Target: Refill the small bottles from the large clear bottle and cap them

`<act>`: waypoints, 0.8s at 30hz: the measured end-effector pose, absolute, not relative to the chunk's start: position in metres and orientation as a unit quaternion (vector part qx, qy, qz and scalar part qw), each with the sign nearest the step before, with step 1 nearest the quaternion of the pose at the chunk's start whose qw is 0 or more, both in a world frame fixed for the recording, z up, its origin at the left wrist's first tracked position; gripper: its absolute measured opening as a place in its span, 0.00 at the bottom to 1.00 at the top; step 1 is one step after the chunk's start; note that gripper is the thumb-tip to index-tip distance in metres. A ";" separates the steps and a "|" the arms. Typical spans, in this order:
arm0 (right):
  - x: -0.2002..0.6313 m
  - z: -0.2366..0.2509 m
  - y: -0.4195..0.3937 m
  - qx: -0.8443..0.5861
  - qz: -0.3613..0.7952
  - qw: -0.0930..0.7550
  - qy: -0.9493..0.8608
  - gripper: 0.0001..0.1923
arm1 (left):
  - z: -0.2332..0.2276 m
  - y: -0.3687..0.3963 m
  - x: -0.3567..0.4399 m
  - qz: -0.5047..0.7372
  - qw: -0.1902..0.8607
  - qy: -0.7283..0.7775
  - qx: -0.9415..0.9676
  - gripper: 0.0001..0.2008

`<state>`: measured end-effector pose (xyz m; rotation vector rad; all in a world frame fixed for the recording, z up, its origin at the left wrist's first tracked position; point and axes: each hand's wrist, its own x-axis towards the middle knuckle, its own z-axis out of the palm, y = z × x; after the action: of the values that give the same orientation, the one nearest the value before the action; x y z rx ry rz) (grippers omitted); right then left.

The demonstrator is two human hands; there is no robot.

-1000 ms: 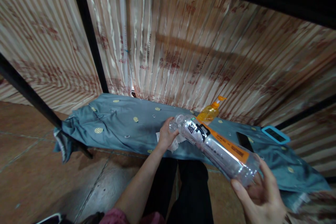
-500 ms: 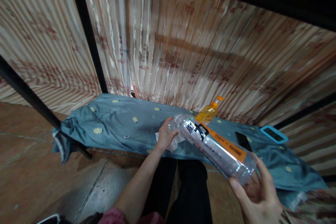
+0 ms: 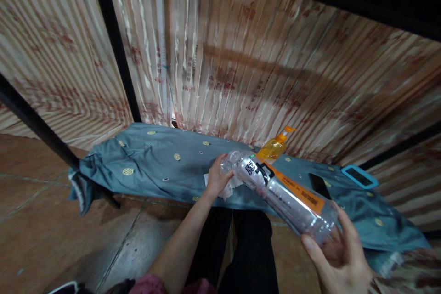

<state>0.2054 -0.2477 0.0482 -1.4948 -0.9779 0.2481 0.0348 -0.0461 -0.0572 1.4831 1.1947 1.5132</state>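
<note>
A clear plastic bottle [image 3: 291, 193] with an orange, silver and black label lies slantwise in the air between my hands, its neck toward the left. My left hand [image 3: 217, 178] is closed round the neck end. At the base, my right hand [image 3: 339, 248] grips the bottle between thumb and fingers. Beneath my left hand a crumpled white tissue [image 3: 230, 189] rests on the blue-grey cloth [image 3: 161, 156]. Just behind the bottle stands a pump bottle [image 3: 274, 148] of yellow liquid with an orange pump head.
A black phone [image 3: 319, 185] and a blue-framed device with a dark face [image 3: 360, 177] lie on the cloth at the right. Striped curtains [image 3: 223, 55] hang behind. Dark posts [image 3: 115, 41] rise at the left, above a tiled floor [image 3: 131, 239].
The bottle has rolled slightly about its length, so its large label characters face me more. Both hands stay in nearly the same places.
</note>
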 end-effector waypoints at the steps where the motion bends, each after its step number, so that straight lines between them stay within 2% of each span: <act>1: 0.206 0.048 -0.248 -0.650 0.107 0.621 -0.425 0.54 | -0.057 -0.046 0.035 0.583 0.347 0.461 0.572 0.28; 8: 0.211 0.043 -0.249 -0.635 0.114 0.617 -0.450 0.50 | -0.059 -0.045 0.035 0.588 0.349 0.455 0.570 0.28; 24: 0.205 0.050 -0.248 -0.655 0.102 0.611 -0.433 0.53 | -0.058 -0.044 0.035 0.579 0.345 0.462 0.577 0.28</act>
<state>0.2050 -0.2475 0.0497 -1.5107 -1.0003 0.2359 0.0346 -0.0445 -0.0575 1.4974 1.1994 1.5031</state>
